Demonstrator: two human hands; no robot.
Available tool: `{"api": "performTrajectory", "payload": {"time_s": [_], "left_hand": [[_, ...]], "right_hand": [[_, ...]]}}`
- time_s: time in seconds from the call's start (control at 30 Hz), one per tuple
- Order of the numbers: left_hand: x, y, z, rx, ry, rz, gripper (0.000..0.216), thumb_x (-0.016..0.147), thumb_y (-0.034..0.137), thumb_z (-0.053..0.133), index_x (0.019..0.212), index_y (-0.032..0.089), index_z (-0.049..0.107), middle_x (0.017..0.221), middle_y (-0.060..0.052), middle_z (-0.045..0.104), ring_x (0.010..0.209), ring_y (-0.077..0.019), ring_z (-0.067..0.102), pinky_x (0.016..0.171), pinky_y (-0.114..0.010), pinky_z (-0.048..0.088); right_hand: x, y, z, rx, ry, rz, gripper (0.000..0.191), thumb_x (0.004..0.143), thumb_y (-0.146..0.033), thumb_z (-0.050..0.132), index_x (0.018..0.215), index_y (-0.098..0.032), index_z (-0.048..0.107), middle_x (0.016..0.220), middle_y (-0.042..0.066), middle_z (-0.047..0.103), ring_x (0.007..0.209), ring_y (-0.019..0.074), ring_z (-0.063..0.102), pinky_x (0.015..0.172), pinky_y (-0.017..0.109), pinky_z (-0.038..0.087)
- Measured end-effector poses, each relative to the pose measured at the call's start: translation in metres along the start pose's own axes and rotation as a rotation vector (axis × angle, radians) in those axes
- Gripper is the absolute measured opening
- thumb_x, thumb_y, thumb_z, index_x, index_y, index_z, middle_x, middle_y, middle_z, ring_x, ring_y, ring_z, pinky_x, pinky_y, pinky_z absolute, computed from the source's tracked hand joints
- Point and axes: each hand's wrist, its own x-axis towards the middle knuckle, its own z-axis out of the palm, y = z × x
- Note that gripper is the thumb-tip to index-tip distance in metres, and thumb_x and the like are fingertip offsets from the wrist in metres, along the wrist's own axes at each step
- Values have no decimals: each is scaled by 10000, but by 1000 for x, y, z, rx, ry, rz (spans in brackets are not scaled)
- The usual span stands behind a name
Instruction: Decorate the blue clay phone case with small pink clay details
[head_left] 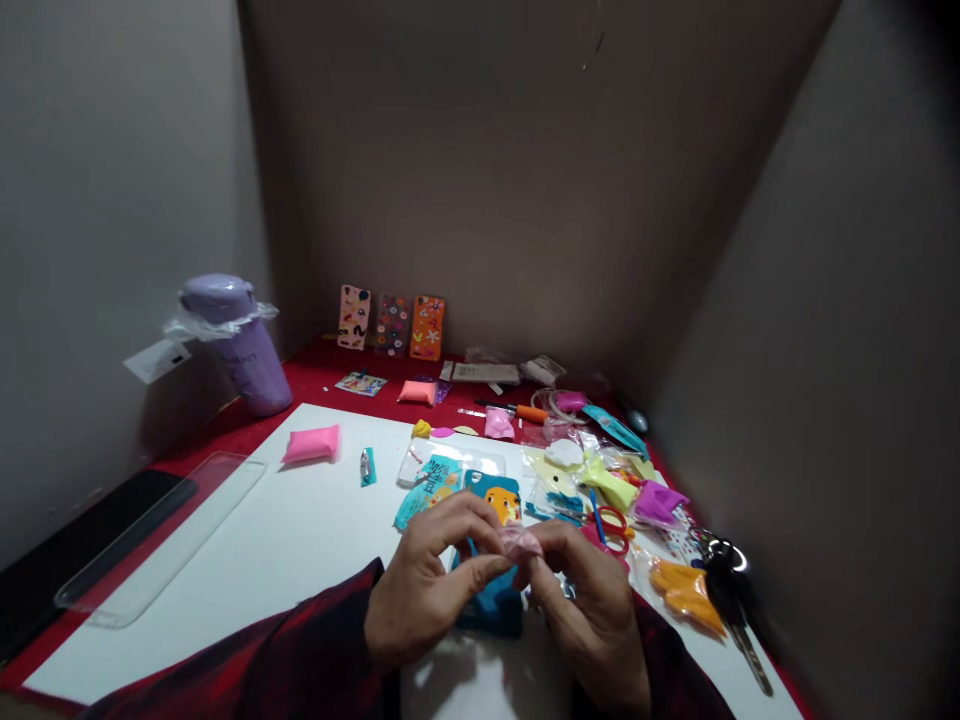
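My left hand (442,575) and my right hand (581,600) meet in front of me, fingertips pinched on a small crumpled pink clay packet (521,542). Fingers cover part of it. Just beneath lies a blue phone case (491,600) with an orange figure (502,500) on its upper part. A teal printed pouch (429,490) rests by the case, partly on a clear phone case (487,460). Red-handled scissors (615,530) lie right of my right hand.
A white sheet (247,540) covers the red table. Left are a pink packet (313,443), a clear case (165,540) and a purple bottle (240,345). Several coloured packets and keys (731,590) crowd the right. Decorated phone cases (391,324) stand against the back wall.
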Motion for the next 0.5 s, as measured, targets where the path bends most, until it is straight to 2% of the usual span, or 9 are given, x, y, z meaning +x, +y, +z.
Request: {"api": "performTrajectory", "payload": {"time_s": [0.1, 0.23, 0.37, 0.5], "left_hand": [[2, 3, -3, -69, -62, -32, 171, 862, 264, 536, 806, 182, 676, 910, -71, 615, 858, -186, 581, 759, -296, 469], [6, 1, -4, -274, -135, -194, 233, 863, 331, 511, 810, 154, 655, 867, -63, 589, 662, -146, 580, 596, -269, 490], [9, -4, -3, -404, -105, -391, 254, 798, 377, 599, 779, 127, 639, 695, -33, 606, 549, -130, 586, 528, -250, 490], [11, -5, -4, -461, -73, -490, 250, 720, 344, 686, 760, 101, 643, 636, -44, 646, 520, -136, 599, 487, -240, 492]], "right_hand": [[-1, 0, -1, 61, -9, 75, 113, 894, -186, 486, 867, -202, 595, 752, 12, 632, 587, 120, 596, 552, 238, 483], [0, -1, -2, 62, -10, 70, 115, 895, -189, 488, 837, -191, 588, 687, 1, 601, 554, 109, 571, 523, 224, 459], [1, 0, -2, 61, -14, 21, 119, 892, -175, 487, 889, -189, 605, 741, 21, 613, 623, 121, 581, 559, 230, 464], [2, 1, -2, 76, -38, 41, 116, 894, -180, 489, 888, -192, 605, 743, 21, 618, 651, 124, 581, 570, 225, 462]]}}
